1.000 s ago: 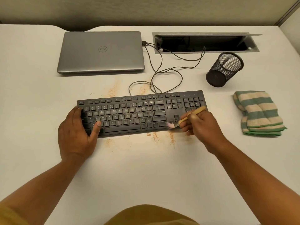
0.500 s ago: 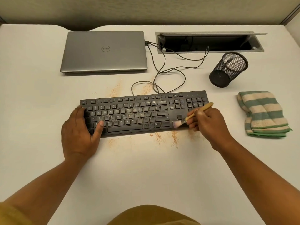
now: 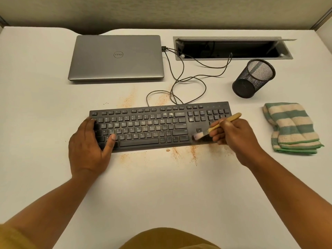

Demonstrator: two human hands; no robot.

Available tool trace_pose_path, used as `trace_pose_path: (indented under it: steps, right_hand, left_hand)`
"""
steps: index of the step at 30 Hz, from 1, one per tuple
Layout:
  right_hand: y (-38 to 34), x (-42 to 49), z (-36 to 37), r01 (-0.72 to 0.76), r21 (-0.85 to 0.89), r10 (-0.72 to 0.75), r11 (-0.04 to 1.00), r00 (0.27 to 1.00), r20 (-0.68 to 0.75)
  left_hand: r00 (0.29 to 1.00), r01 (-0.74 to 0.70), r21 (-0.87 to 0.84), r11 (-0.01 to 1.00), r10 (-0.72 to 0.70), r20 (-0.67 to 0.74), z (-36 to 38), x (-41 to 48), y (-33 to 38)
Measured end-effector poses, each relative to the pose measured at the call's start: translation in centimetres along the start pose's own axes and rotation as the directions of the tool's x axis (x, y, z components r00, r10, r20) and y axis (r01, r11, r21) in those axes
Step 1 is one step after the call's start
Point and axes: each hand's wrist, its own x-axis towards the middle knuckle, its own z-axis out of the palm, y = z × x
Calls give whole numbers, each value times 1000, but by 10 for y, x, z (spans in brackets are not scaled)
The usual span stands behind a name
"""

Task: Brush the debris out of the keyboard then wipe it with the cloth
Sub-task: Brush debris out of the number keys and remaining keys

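Head view. Keyboard (image 3: 159, 125): flat black plastic slab with low matte keys, lying crosswise at the centre of a smooth pale desk (image 3: 161, 194). Left hand (image 3: 89, 146): at the keyboard's 9 o'clock end, palm down, fingers spread flat across the keys and thumb on the lower rows, pressing rather than gripping. Right hand (image 3: 233, 139): at the 3 o'clock end, fingers pinched closed around a brush (image 3: 218, 125); slim light wooden handle slanting toward 2 o'clock, soft pale bristles touching the arrow-key area. Debris (image 3: 193, 153): fine orange-tan grit in streaks on the desk just off the keyboard's 6 o'clock edge, with further smears at its 12 o'clock edge. Cloth (image 3: 292, 128): folded plush towel, green and cream stripes, green stitched hem, at 3 o'clock, apart from the keyboard. Cup (image 3: 254, 78): black wire mesh cylinder, at 2 o'clock. Laptop (image 3: 116, 57): closed, brushed grey metal, rounded corners, at 11 o'clock. Cable (image 3: 188, 81): thin, dark, looped, between the laptop and a metal-framed rectangular slot (image 3: 233, 48) at 1 o'clock.
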Motion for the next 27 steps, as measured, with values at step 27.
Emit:
trace_pose_path:
  steps: [27]
  right_hand:
    - [-4, 13, 3, -82, 42, 80, 996, 996, 40]
  left_hand:
    - [1000, -7, -4, 1000, 7, 5, 0, 0, 0]
